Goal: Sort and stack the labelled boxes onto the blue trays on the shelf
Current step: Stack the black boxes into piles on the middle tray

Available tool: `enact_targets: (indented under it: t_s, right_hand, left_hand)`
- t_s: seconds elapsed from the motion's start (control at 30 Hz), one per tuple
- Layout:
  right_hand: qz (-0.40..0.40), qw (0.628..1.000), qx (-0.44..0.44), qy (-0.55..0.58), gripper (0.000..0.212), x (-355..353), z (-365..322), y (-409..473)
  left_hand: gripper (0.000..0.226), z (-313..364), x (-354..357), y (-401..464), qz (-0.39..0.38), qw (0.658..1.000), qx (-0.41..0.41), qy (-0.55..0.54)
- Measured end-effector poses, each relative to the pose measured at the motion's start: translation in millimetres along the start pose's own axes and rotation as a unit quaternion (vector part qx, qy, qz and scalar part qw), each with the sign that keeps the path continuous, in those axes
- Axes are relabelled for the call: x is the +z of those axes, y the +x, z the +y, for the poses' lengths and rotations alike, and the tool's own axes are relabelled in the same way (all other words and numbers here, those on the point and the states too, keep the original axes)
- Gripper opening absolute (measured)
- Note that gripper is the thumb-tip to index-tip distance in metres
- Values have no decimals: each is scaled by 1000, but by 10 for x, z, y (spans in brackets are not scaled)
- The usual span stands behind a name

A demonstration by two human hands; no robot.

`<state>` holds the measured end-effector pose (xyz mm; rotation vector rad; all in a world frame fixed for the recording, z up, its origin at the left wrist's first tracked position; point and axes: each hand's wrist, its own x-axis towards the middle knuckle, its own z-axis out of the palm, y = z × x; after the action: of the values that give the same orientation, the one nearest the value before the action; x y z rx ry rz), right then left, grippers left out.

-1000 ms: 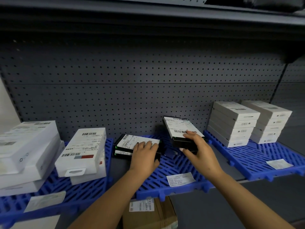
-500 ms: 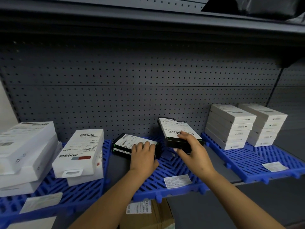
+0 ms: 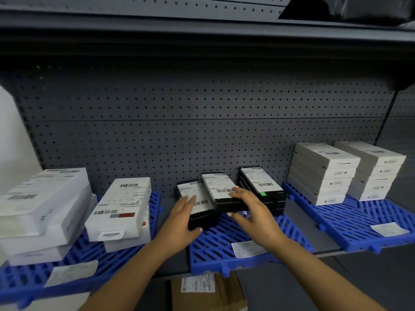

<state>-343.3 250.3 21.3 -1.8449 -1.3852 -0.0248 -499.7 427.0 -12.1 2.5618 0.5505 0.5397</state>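
Grey pegboard back panel (image 3: 179,131), brown cardboard carton (image 3: 215,295) below the shelf, black bag (image 3: 350,7) on top

You're looking at black boxes (image 3: 262,187) with white barcode labels (image 3: 216,185), one with a green mark, on blue slatted trays (image 3: 224,250). White boxes (image 3: 119,207) flank them; one shows a red-and-grey strip. The pegboard (image 3: 179,122) is dotted grey.
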Motion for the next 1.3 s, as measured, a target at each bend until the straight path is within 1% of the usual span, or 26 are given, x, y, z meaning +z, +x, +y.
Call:
enact_targets:
  t_s: [0.07, 0.13, 0.23, 0.3, 0.4, 0.53, 0.63, 0.9, 1.07, 1.13, 1.23, 1.3]
  right_hand:
    - [-20, 1000, -13, -4, 46, 127, -40, 78]
    - [-34, 999, -15, -3, 47, 260, -64, 159]
    - [-69, 997, -24, -5, 50, 430, -51, 250]
    - [-87, 996, -21, 9, 52, 497, -20, 277]
    - [-95, 995, -4, 44, 51, 518, 26, 298]
    - [-106, 991, 12, 79, 45, 494, 54, 309]
    - [-101, 991, 17, 88, 43, 482, 70, 286]
    - [-105, 990, 14, 96, 43, 429, 107, 257]
    - [-108, 986, 39, 120, 47, 343, 216, 310]
    - [-106, 986, 50, 118, 48, 318, 239, 340]
    - [-107, 988, 55, 96, 50, 308, 243, 378]
    - [-117, 991, 44, 49, 52, 298, 241, 399]
  left_hand:
    - [100, -6, 7, 1, 4, 997, -57, -61]
    - [104, -46, 17, -5, 13, 994, -60, -88]
    - [103, -49, 14, -39, 30, 992, -57, -106]
    - [102, -5, 8, -57, 24, 990, -59, -128]
    - [99, 29, 20, -45, 21, 986, -61, -154]
    - [89, 21, 25, -12, 19, 981, -64, -181]
    - [90, -78, 55, 25, 6, 975, -66, -213]
    - [92, -109, 72, 112, -19, 972, -54, -228]
    - [89, -43, 133, 178, -19, 959, -70, -274]
    - [87, 3, 158, 218, -19, 960, -64, -273]
    - [81, 67, 199, 263, -23, 964, -49, -260]
    - [80, 85, 212, 276, -24, 966, -53, -252]
